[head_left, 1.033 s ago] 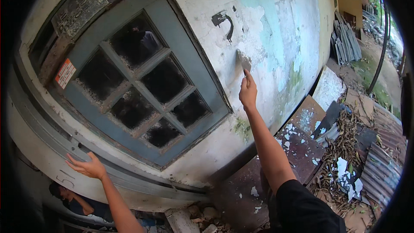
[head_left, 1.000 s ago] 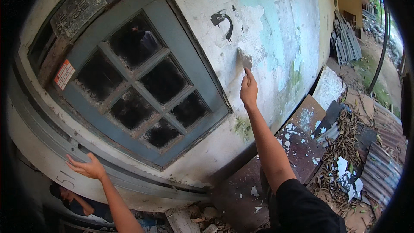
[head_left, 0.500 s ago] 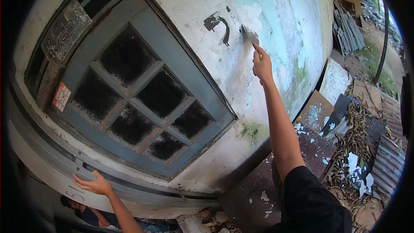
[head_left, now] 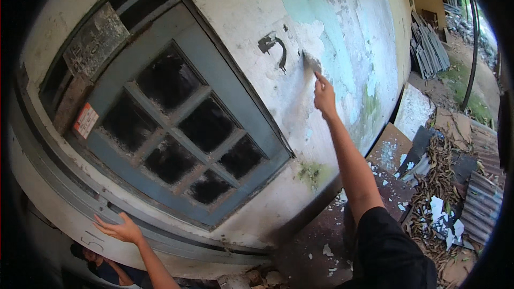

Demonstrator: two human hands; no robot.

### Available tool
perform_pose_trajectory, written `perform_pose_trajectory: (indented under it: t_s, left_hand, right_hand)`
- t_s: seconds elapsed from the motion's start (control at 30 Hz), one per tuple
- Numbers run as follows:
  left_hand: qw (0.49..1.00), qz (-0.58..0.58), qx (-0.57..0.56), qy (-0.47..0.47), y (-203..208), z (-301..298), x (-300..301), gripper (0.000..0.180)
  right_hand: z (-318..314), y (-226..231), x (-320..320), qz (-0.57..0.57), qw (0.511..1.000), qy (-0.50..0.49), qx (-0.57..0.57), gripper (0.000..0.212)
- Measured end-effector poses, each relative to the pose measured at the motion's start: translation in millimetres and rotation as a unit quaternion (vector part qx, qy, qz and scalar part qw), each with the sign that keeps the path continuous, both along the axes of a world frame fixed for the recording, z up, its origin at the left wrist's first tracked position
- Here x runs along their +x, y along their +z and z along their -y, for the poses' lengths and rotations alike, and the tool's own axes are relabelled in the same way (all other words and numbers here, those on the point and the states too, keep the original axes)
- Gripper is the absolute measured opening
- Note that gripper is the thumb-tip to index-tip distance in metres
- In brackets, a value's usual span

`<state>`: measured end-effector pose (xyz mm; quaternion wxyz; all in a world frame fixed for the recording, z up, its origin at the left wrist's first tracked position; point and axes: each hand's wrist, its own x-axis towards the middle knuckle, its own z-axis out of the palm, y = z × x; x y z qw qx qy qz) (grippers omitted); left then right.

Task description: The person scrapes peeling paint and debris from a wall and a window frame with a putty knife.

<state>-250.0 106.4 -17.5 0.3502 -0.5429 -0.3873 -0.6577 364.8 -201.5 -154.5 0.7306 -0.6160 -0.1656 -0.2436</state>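
My right hand point(head_left: 325, 98) grips the handle of a scraper point(head_left: 311, 62), its flat blade against the weathered wall point(head_left: 289, 108). The blade lies right of a dark hooked mark point(head_left: 281, 53), near the border of peeling turquoise paint point(head_left: 350, 37). At the lower left, my left hand point(head_left: 122, 229) is raised with its fingers apart and holds nothing. It appears in front of the pale panel and metal rails point(head_left: 176, 238) below the door; whether it touches them I cannot tell.
A grey-blue door point(head_left: 211, 112) with dark panes fills the left. Paint flakes lie on a brown board point(head_left: 321, 235) below. At right are dry leaves point(head_left: 428, 182), corrugated sheets point(head_left: 484, 203) and stacked grey slats point(head_left: 428, 45). Another person point(head_left: 115, 270) shows at the lower left.
The scraper and my right hand have shifted slightly down along the wall. The view has tilted a little, moving the door in the picture. My left hand stays raised and open.
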Motion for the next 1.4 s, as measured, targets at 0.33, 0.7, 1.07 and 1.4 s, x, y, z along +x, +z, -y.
perform_pose_trajectory:
  t_s: [0.33,0.7,1.07,1.4]
  left_hand:
    - [1.000,-0.001,-0.025,-0.001,-1.8,-4.2,-3.0,0.081]
    - [0.999,0.010,-0.038,0.014,0.1,-1.8,-3.9,0.079]
    - [1.000,0.001,-0.013,0.011,1.5,0.4,-3.1,0.080]
    - [1.000,-0.016,-0.006,0.023,-1.8,-11.9,-9.9,0.083]
  right_hand:
    - [47.0,19.6,-60.3,-0.138,0.983,0.119,-0.007,0.037]
    - [15.1,-2.6,-111.1,-0.101,0.981,0.168,-0.007,0.041]
    - [-2.3,-0.2,-127.5,-0.151,0.962,0.224,0.034,0.046]
    - [-11.7,-1.0,-100.5,-0.119,0.985,0.125,-0.027,0.043]
